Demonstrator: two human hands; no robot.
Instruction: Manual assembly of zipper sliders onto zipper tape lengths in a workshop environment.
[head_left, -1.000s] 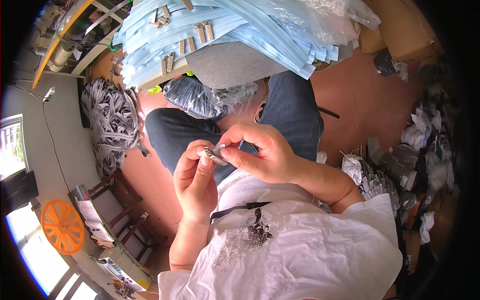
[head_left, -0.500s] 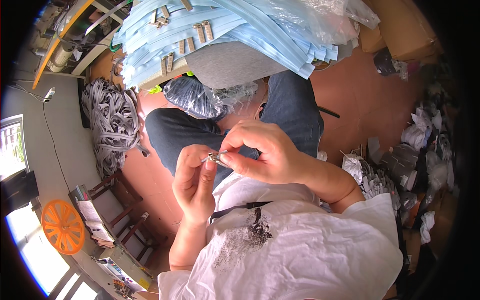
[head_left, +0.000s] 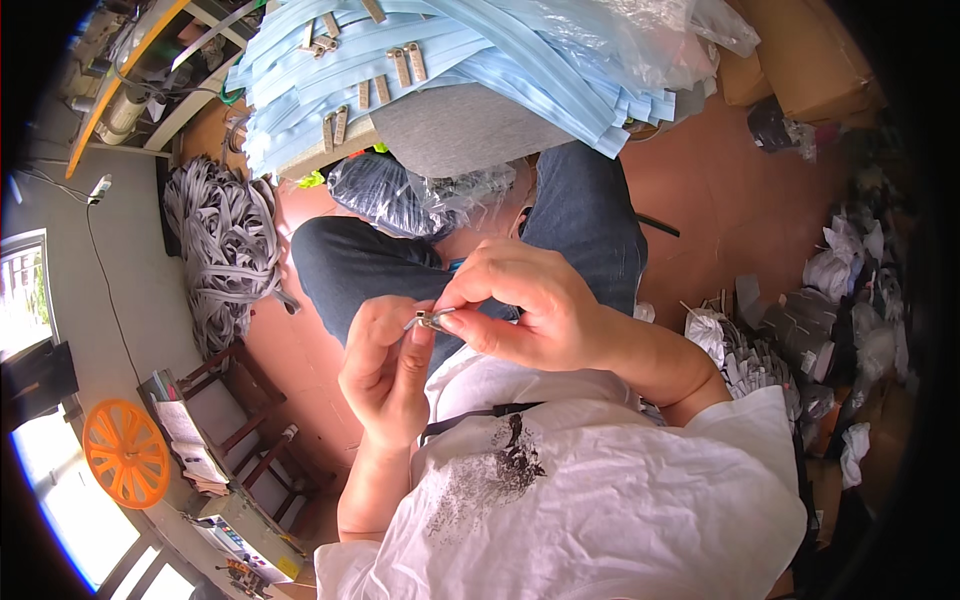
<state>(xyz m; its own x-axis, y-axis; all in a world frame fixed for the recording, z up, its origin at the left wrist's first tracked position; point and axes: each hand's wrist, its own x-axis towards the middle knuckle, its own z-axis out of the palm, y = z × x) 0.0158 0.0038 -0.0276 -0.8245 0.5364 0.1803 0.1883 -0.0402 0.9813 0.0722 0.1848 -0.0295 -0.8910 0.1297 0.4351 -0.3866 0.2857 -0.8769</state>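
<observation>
Above my lap, both hands meet at a small silvery metal zipper slider (head_left: 428,320). My left hand (head_left: 388,372) pinches one end between thumb and fingers. From the other side, my right hand (head_left: 530,308) grips it between thumb and forefinger. The fingertips cover much of the slider, so its exact shape is hard to make out. Ahead of my knees, long light blue zipper tapes (head_left: 440,50) lie heaped on a grey-covered surface (head_left: 465,130). Several metal zipper pulls (head_left: 402,66) hang on those tapes.
A clear plastic bag with dark contents (head_left: 375,195) lies beneath the surface. Grey straps (head_left: 225,250) are piled at the left, near a wooden chair (head_left: 265,440) and an orange wheel (head_left: 126,454). Cardboard boxes (head_left: 810,60) and crumpled wrappings (head_left: 830,270) fill the right side.
Both hands stay together in nearly the same place. The slider has turned slightly between the fingertips, and my left fingers have shifted a little.
</observation>
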